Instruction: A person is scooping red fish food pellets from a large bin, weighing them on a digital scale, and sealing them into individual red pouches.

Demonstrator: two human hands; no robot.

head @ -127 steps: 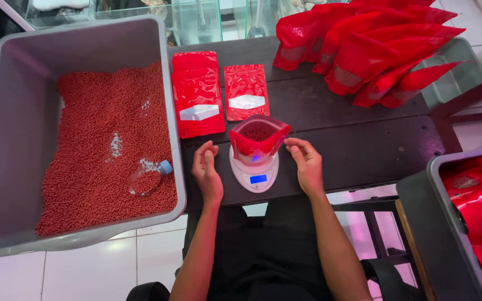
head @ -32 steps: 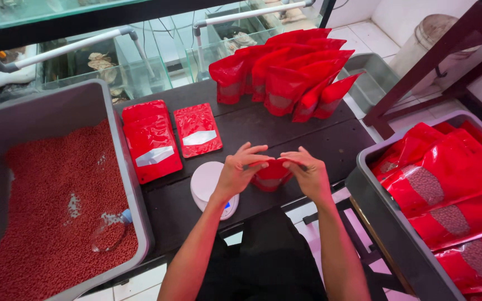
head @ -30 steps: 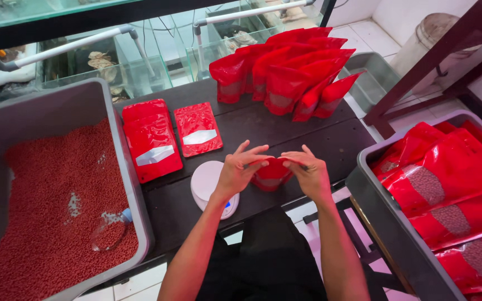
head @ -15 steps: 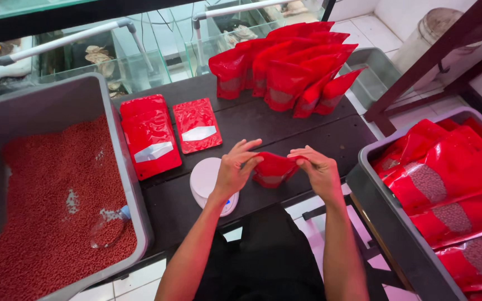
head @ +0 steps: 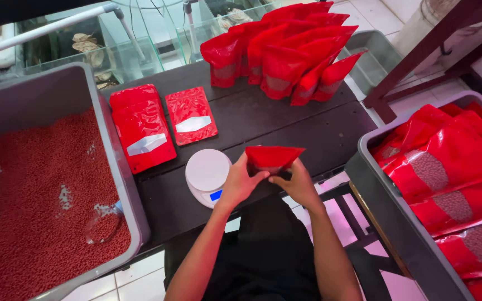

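At the left edge of my view sits the biggest thing, a grey tub filled with small red pellets, a clear scoop lying in them near the tub's right wall. Opposite it, on the right, a second grey bin holds filled red pouches laid flat, their clear windows showing pellets inside. Between the two runs the dark surface; at its far edge stands a cluster of upright red pouches, and nearer the tub lie flat empty pouches in two small piles, well apart from the standing ones. A round white scale sits at the near edge with nothing on its plate.

Just right of the scale, my left hand and right hand are close together, both clamped on one red pouch held above the surface's near edge, fingers pinching along it below its top edge.

I judge this pouch weighed and now being closed; many are already done in the bin, while the flat stack and the full tub mean plenty remains.
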